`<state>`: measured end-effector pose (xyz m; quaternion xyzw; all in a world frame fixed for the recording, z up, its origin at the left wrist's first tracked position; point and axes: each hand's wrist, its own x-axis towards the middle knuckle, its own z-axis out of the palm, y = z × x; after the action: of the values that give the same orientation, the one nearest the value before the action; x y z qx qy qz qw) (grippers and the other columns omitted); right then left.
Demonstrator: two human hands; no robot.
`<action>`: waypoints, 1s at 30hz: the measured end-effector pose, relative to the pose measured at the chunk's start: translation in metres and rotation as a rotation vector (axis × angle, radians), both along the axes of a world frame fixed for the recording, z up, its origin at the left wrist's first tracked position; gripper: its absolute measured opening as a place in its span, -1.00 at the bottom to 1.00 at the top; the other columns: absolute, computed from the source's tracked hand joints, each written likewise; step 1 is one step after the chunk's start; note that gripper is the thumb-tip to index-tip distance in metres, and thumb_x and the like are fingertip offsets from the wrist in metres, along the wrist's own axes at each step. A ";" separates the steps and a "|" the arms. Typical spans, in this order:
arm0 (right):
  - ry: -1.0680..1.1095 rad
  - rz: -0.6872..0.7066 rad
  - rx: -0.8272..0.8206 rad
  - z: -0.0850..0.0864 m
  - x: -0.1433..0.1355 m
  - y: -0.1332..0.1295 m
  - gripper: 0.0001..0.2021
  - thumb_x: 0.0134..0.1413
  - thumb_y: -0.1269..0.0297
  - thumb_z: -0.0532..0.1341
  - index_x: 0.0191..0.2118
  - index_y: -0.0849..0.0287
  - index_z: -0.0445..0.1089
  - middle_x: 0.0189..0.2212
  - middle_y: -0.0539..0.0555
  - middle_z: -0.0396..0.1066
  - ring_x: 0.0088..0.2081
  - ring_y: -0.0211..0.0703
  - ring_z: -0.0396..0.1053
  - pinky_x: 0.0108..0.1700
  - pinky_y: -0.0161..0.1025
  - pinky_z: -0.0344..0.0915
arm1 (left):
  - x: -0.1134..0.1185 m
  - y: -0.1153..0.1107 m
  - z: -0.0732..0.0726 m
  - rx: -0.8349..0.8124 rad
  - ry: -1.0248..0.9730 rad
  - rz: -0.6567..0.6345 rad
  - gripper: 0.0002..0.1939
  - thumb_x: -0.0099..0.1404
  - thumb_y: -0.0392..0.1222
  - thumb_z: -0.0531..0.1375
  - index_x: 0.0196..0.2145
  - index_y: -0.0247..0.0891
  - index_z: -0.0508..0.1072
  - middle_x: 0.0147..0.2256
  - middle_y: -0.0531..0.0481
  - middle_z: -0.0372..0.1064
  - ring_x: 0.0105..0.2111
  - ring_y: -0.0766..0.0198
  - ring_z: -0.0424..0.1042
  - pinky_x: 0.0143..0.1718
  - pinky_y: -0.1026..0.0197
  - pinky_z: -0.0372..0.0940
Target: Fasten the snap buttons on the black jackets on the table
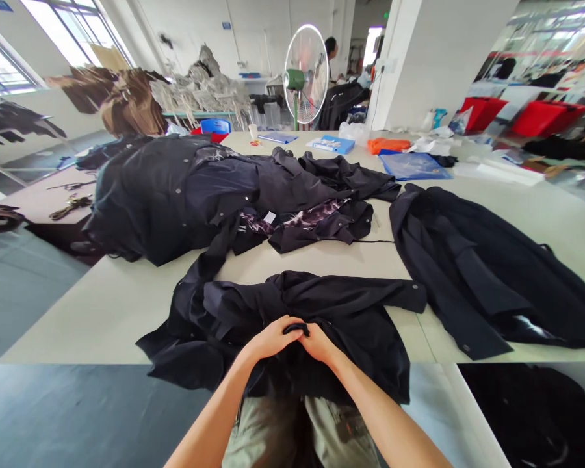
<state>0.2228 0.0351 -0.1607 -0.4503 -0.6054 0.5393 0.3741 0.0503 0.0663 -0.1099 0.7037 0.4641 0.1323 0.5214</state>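
Observation:
A black jacket [341,305] lies spread at the table's near edge, its lower part hanging over toward my lap. My left hand [273,337] and my right hand [316,340] meet at its middle, fingers closed on a folded bit of the dark cloth between them. One sleeve with a snap at its cuff stretches right. Behind it a heap of dark jackets [160,195] covers the left of the table, with a patterned lining [316,216] and a white label showing. Another dark jacket [472,260] lies to the right.
The pale table [102,318] ends just before my legs. Blue folders [414,166], an orange bag [388,145] and papers lie along its far side. Beyond stand a fan [306,78] and a person [330,49]. Black cloth [541,409] sits low at the right.

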 end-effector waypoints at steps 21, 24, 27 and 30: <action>-0.086 0.018 -0.041 0.004 -0.010 -0.002 -0.74 0.12 0.19 0.20 -0.48 0.25 0.45 -0.56 -0.04 0.37 -0.48 -0.25 0.25 -0.38 -0.32 0.12 | -0.006 -0.017 0.007 0.384 0.065 -0.022 -0.93 0.39 -0.21 0.07 -0.27 -0.21 0.31 -0.25 0.00 0.30 -0.26 0.23 0.35 -0.16 0.16 0.26; -0.102 0.053 -0.065 0.011 -0.006 -0.002 -0.75 0.11 0.18 0.22 -0.45 0.26 0.47 -0.53 -0.03 0.41 -0.45 -0.22 0.29 -0.36 -0.31 0.15 | -0.006 -0.018 0.009 0.354 0.023 0.015 -0.91 0.37 -0.21 0.09 -0.32 -0.22 0.30 -0.29 0.01 0.31 -0.28 0.23 0.34 -0.19 0.18 0.25; -0.076 0.066 -0.069 0.015 0.000 -0.005 -0.78 0.09 0.17 0.25 -0.36 0.25 0.51 -0.43 -0.01 0.48 -0.37 -0.15 0.37 -0.30 -0.29 0.22 | -0.004 -0.019 0.009 0.321 -0.003 0.059 -0.90 0.35 -0.20 0.11 -0.34 -0.22 0.31 -0.33 0.02 0.33 -0.31 0.24 0.33 -0.23 0.20 0.25; -0.054 0.080 -0.063 0.019 0.005 -0.006 -0.78 0.10 0.18 0.23 -0.27 0.23 0.52 -0.35 0.01 0.51 -0.30 -0.10 0.39 -0.27 -0.28 0.25 | -0.004 -0.019 0.008 0.296 -0.006 0.096 -0.88 0.35 -0.18 0.13 -0.34 -0.23 0.32 -0.36 0.04 0.35 -0.33 0.24 0.34 -0.25 0.20 0.25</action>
<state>0.2280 0.0293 -0.1418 -0.4517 -0.6156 0.5602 0.3212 0.0461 0.0471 -0.1023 0.7496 0.4709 0.2263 0.4065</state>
